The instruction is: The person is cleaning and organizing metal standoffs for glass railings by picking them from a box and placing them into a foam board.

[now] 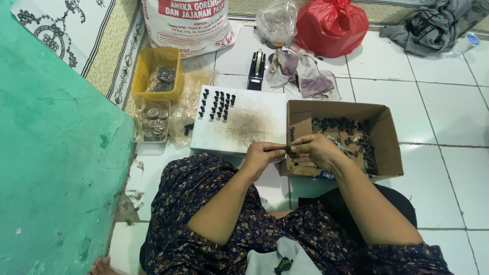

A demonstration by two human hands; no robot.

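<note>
My left hand (262,154) and my right hand (317,149) meet just above the near left corner of an open cardboard box (383,145). Both pinch one small dark part (289,149) between the fingertips. Many similar small black parts (356,137) lie loose inside the box. On a white board (249,125) to the left of the box, several black parts (218,104) stand upright in rows near its far left corner.
A yellow tray (155,58) and a clear tub (151,122) hold metal pieces at the left. Behind stand a tape dispenser (256,70), a white sack (188,23), plastic bags (300,76), a red bag (331,25) and grey cloth (430,25). A green wall (51,168) borders the left.
</note>
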